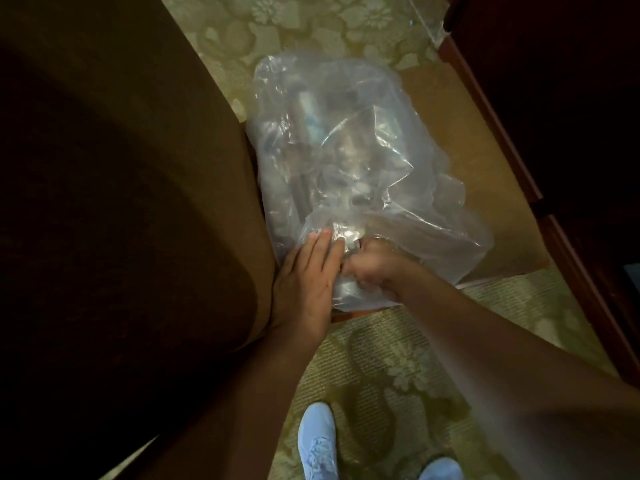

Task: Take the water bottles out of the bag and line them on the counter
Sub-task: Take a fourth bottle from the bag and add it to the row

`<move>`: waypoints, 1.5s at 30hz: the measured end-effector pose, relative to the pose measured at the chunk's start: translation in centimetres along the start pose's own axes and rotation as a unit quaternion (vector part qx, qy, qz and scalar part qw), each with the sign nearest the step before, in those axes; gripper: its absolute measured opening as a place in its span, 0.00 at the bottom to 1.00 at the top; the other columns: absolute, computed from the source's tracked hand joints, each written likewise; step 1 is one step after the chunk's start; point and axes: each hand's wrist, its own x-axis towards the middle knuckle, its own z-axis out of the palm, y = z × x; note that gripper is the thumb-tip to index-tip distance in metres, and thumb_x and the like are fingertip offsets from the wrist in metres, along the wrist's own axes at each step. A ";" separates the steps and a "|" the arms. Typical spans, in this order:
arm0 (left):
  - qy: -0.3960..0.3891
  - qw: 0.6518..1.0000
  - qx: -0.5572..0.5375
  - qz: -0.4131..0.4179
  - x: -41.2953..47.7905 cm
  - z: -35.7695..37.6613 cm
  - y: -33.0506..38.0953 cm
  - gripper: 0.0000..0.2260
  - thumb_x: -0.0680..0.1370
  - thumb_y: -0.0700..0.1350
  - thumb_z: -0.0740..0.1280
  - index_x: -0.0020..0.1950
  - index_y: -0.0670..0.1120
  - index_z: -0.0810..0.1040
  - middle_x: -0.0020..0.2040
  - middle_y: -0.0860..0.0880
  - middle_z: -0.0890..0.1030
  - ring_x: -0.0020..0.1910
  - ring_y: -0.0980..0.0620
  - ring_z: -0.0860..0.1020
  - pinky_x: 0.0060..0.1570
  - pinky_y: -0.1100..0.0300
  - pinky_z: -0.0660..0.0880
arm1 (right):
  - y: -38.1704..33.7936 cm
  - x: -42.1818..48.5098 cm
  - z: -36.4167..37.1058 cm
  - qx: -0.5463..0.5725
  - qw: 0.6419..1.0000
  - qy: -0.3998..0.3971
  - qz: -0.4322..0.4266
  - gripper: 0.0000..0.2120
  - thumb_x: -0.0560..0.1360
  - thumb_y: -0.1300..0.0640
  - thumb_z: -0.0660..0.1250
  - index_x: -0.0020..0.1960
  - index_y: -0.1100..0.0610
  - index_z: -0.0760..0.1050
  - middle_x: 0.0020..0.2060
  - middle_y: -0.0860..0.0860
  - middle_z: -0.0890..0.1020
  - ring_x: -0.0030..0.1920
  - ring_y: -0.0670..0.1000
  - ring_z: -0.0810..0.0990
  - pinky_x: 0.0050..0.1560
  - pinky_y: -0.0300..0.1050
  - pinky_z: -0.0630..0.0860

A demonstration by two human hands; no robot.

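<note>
So we're bent over a clear plastic bag (346, 174) sitting on a flat piece of cardboard (485, 188) on the patterned carpet (398, 375), wedged right against a dark brown upholstered piece (121, 202) on our left. Water bottles (308, 133) are still inside, dim shapes thru the film w/ a bluish label showing near the far end; can't count them. None out yet, and no counter in view. Our left hand (304, 271) lies flat, fingers straight, pressing the near edge of the bag, gripping nothing. Our right hand (370, 261) is clenched into a fist on bunched film at the bag's mouth. Film looks thin, soft, slippery, prob tears if we yank, so it's no handle for the load. Full bottles would be heavy-ish, smooth, a bit squashy in the middle; better to open the mouth wide, then reach in & take each by the neck or around the body below the cap. Shoes (318, 441) stand just behind.
</note>
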 end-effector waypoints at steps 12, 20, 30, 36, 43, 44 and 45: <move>0.009 0.999 -0.006 -0.031 0.5 -0.3 0.6 0.28 0.68 0.42 0.50 0.66 0.41 0.74 0.63 0.44 0.79 0.61 0.47 0.79 0.62 0.54 0.66 | -0.7 1.6 0.6 -0.117 0.993 0.015 0.015 0.17 0.78 0.61 0.60 0.64 0.66 0.73 0.61 0.63 0.77 0.52 0.55 0.75 0.45 0.41 0.74; -0.004 0.999 -0.032 -0.018 0.2 -0.5 0.5 0.29 0.68 0.41 0.49 0.65 0.41 0.76 0.65 0.45 0.78 0.63 0.48 0.77 0.60 0.50 0.76 | -0.5 1.7 -0.8 0.084 0.987 -0.063 0.120 0.11 0.76 0.67 0.60 0.35 0.59 0.69 0.16 0.50 0.75 0.16 0.43 0.74 0.19 0.31 0.69; -0.040 0.999 -0.015 -0.002 0.1 0.2 0.0 0.27 0.68 0.46 0.62 0.68 0.41 0.73 0.68 0.43 0.75 0.66 0.45 0.75 0.63 0.51 0.73 | 1.5 1.7 1.4 0.086 0.988 0.124 0.023 0.11 0.72 0.55 0.68 0.51 0.60 0.77 0.46 0.59 0.82 0.49 0.58 0.80 0.53 0.49 0.76; -0.100 0.993 -0.056 -0.017 0.3 -1.0 0.3 0.34 0.76 0.46 0.59 0.78 0.44 0.45 0.79 0.47 0.48 0.78 0.50 0.49 0.76 0.55 0.49 | 2.7 -0.8 1.5 0.163 0.968 0.177 -0.067 0.16 0.66 0.63 0.74 0.52 0.54 0.75 0.42 0.50 0.82 0.47 0.55 0.83 0.52 0.49 0.79; -0.181 0.977 -0.106 -0.041 -0.1 -3.9 1.8 0.48 0.71 0.52 0.72 0.78 0.51 0.40 0.79 0.49 0.41 0.78 0.49 0.42 0.75 0.55 0.43 | 5.1 -6.9 0.0 0.031 0.963 0.242 -0.118 0.19 0.68 0.49 0.74 0.56 0.56 0.80 0.45 0.53 0.84 0.47 0.55 0.82 0.50 0.47 0.77; -0.184 0.975 -0.120 -0.043 -0.6 -4.5 2.4 0.47 0.72 0.51 0.72 0.78 0.52 0.40 0.79 0.49 0.42 0.78 0.48 0.43 0.76 0.53 0.47 | 5.1 -8.2 -0.4 0.012 0.963 0.244 -0.117 0.18 0.68 0.49 0.73 0.55 0.55 0.80 0.44 0.52 0.84 0.46 0.54 0.81 0.48 0.45 0.76; -0.184 0.973 -0.129 -0.045 -1.2 -5.0 3.0 0.46 0.73 0.50 0.71 0.78 0.53 0.41 0.79 0.50 0.43 0.78 0.48 0.45 0.75 0.50 0.50 | 5.3 -9.5 -1.0 -0.003 0.962 0.246 -0.122 0.17 0.68 0.48 0.73 0.54 0.54 0.80 0.42 0.52 0.84 0.44 0.53 0.80 0.45 0.42 0.73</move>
